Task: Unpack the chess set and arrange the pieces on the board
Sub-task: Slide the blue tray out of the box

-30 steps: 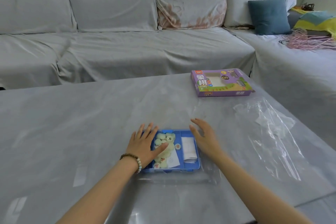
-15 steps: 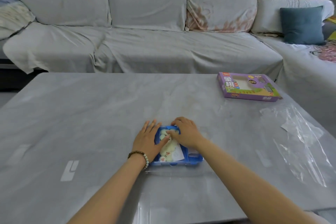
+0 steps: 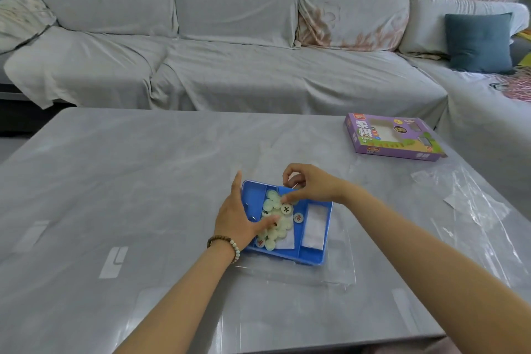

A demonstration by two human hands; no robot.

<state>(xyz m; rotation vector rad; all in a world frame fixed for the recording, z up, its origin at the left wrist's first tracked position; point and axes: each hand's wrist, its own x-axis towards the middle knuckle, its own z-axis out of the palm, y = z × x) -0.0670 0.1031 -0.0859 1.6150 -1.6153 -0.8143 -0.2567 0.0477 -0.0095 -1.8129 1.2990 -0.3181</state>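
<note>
though tray (image 3: 254,195) dividers lengthwise away, left fingers (image 3: 236,190) straight, right fingers (image 3: 290,172) curled, hold unclear

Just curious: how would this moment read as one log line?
phase: unpacking | left hand: rests on blue tray | right hand: curled over chess pieces

One blue tray (image 3: 254,195), one purple box (image 3: 393,149), one folded white sheet (image 3: 314,224) and one teal cushion (image 3: 478,43) are counted. Pale round pieces (image 3: 280,228) are heaped, well over ten; exact number not settled.
</note>
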